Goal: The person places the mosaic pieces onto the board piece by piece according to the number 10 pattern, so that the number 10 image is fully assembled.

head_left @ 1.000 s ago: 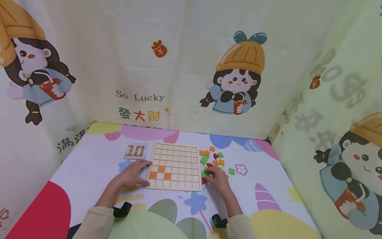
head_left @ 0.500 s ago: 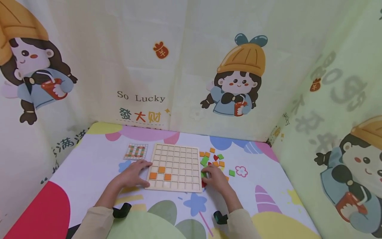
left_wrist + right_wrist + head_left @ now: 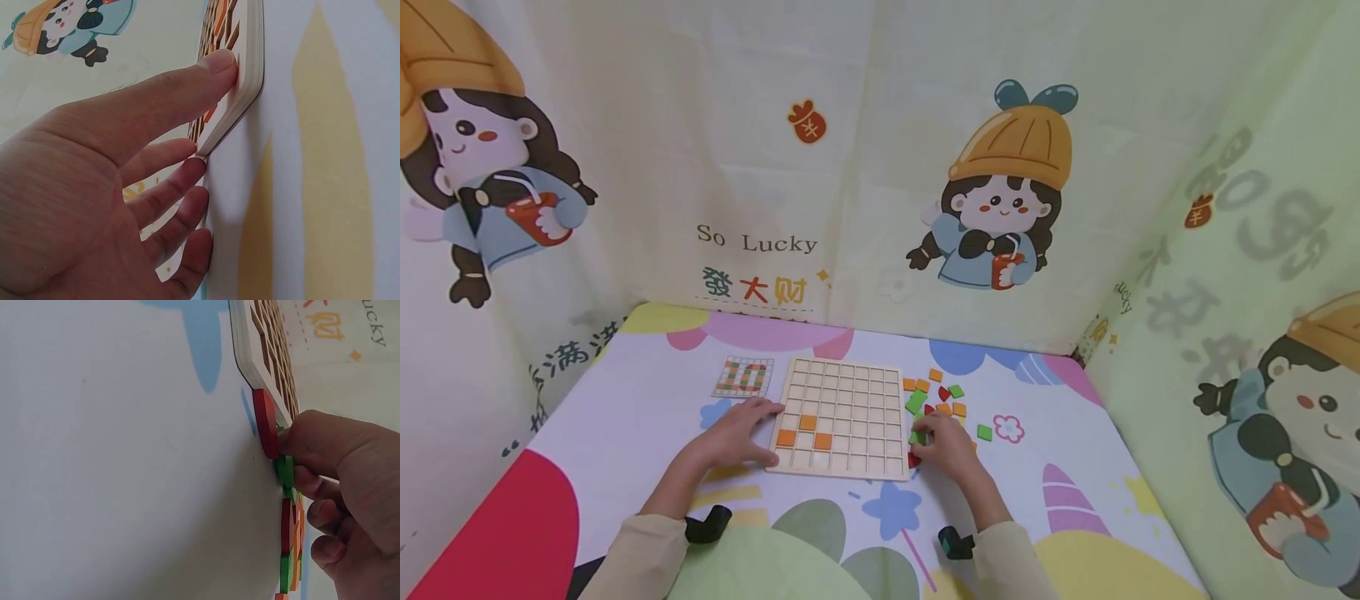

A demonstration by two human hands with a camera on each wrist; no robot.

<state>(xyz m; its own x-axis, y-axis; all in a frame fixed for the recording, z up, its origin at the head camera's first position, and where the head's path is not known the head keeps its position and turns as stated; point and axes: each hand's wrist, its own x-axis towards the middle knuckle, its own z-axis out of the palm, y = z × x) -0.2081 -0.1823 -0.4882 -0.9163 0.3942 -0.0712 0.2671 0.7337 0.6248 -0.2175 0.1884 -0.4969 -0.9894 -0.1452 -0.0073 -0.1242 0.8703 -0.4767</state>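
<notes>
On the bright printed table cover, the flat left hand steadies the wooden grid board lying in the middle, while the right hand pinches a small green square tile just beside the board's right edge, among scattered flat tiles.

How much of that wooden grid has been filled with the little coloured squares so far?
Only a start: three orange tiles sit in the lower left of the wooden grid board, the other cells bare. The left hand presses on the board's left edge, and the right hand pinches a green tile beside the board. A heap of loose tiles lies to its right, with a pattern card at the left.
</notes>
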